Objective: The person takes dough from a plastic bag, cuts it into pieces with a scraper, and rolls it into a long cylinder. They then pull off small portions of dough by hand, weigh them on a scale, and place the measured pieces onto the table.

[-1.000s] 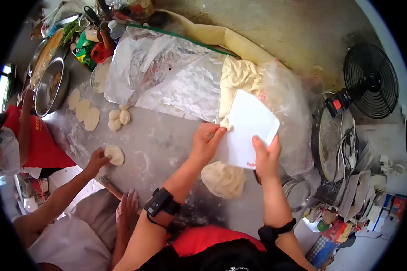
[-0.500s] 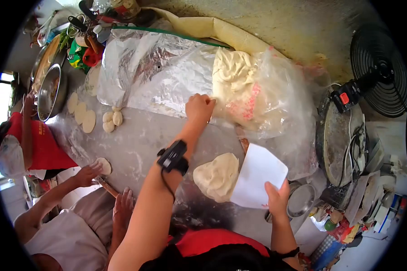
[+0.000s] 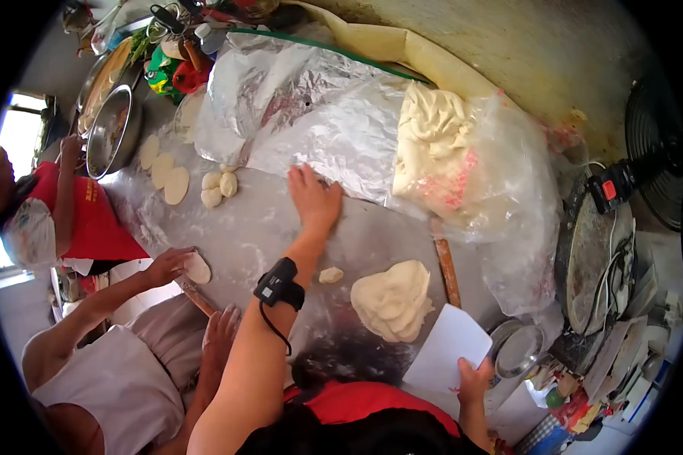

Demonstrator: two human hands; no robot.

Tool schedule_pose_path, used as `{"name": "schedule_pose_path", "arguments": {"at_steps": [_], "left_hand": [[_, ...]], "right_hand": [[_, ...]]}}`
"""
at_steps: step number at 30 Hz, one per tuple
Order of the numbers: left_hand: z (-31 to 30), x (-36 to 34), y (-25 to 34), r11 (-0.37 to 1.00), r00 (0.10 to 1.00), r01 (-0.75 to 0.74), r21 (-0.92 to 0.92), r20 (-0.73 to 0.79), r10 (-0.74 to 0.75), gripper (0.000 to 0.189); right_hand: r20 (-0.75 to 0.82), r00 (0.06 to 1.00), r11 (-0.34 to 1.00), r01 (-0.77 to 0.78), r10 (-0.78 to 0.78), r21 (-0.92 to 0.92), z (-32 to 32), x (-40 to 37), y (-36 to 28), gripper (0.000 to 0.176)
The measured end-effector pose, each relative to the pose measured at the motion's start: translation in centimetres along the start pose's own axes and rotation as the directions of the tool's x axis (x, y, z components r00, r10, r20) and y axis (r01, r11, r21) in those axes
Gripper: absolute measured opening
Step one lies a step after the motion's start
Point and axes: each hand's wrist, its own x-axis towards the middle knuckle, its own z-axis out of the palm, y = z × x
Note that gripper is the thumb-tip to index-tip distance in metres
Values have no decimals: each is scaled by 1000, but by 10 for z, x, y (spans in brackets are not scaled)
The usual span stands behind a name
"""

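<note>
My left hand point(image 3: 316, 202) lies palm down with spread fingers on the floured table, by the lower edge of a clear plastic sheet point(image 3: 341, 129). Gripped in my right hand point(image 3: 474, 381) is a flat white dough scraper point(image 3: 449, 349), to the right of a soft dough mound point(image 3: 391, 302). A small dough piece point(image 3: 331, 274) rests between that mound and my left forearm. Farther back, a large dough slab point(image 3: 431, 136) lies partly under the clear plastic. Behind the scraper, a wooden rolling pin point(image 3: 446, 264) has its far end beneath the plastic.
At left, a co-worker's hand point(image 3: 171, 265) touches a dough round beside another rolling pin point(image 3: 196, 297). Several dough balls point(image 3: 218, 187) and flat rounds point(image 3: 176, 186) lie beyond. Another person in red stands near a metal bowl point(image 3: 114, 133). A fan point(image 3: 660, 152) is at right.
My left hand has moved left from the slab's edge, and its fingers have spread. My right hand has drawn the scraper away from the mound, toward me. The small dough piece now shows.
</note>
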Motion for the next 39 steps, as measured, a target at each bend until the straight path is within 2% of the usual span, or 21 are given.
{"name": "schedule_pose_path", "arguments": {"at_steps": [2,6,9,12,15,16,18,20,21,24,25,28,32,33,36,39], "left_hand": [[-4,13,-20,994,993,108,20,40,-109,82],[-17,26,-27,995,999,3,100,-42,2,78],[-26,27,-28,972,955,-187,-143,203,214,67],[-28,-13,-16,884,790,-415,-217,395,468,55],[-33,-52,-10,820,782,-552,-152,247,572,44],[-37,-58,-9,804,751,-583,-116,299,588,45],[-33,-63,-14,799,724,-575,-174,346,596,51],[-32,-63,-16,790,710,-591,-166,359,606,58],[-33,-62,-15,786,705,-597,-160,363,609,62],[-43,-55,-5,844,726,-515,-153,446,524,69],[-42,-54,-6,838,727,-519,-166,429,536,71],[-41,-53,-10,828,726,-526,-195,403,557,75],[-40,-51,-10,829,700,-525,-194,455,550,76],[-40,-51,-12,828,686,-529,-188,480,547,75],[-37,-53,-14,831,686,-521,-196,483,544,73],[-35,-56,-14,833,758,-479,-278,348,552,69]], "right_hand": [[60,998,996,28,-33,81,7,1,-2,47],[74,996,933,10,-39,359,32,4,-40,48],[13,996,938,74,-83,339,65,32,-77,47],[14,976,909,196,-216,369,121,78,-121,44],[65,949,851,245,-309,465,182,118,-171,41],[83,942,838,247,-326,487,200,129,-182,40],[119,928,857,269,-352,440,235,148,-200,36],[82,906,872,372,-416,317,268,181,-191,35],[39,870,857,476,-492,196,282,199,-182,33],[33,926,906,361,-377,223,316,215,-176,30],[-19,865,858,500,-501,117,330,227,-171,25],[-36,825,824,566,-565,31,358,228,-182,20],[-33,868,867,496,-495,39,396,216,-189,17],[8,913,904,403,-408,146,405,217,-186,18],[102,952,913,242,-288,327,414,219,-176,15],[204,935,778,108,-292,619,398,225,-162,21]]}}
